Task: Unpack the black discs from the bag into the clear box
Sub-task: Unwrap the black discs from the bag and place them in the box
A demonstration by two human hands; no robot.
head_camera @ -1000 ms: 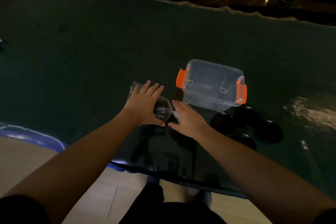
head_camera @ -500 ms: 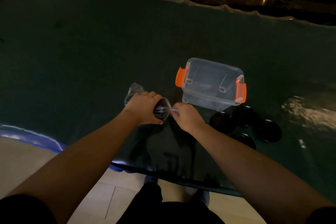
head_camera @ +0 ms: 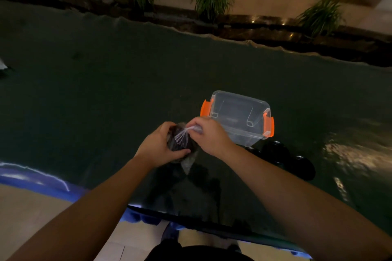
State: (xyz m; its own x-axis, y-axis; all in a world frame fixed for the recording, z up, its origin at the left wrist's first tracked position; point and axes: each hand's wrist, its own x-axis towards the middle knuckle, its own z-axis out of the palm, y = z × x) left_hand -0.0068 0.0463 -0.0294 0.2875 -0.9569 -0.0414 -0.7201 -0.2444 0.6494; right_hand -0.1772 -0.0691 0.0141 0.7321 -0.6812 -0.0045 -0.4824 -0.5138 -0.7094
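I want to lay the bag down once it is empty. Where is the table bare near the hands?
Bare: the wide stretch of table left of the left hand, and beyond the box. Crowded: right of the right hand, where loose discs lie against the box's near side.

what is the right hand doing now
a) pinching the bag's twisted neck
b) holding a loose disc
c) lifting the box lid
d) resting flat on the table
a: the right hand pinches the gathered neck of the bag, which the left hand grips round its body; the box and the loose discs are untouched.
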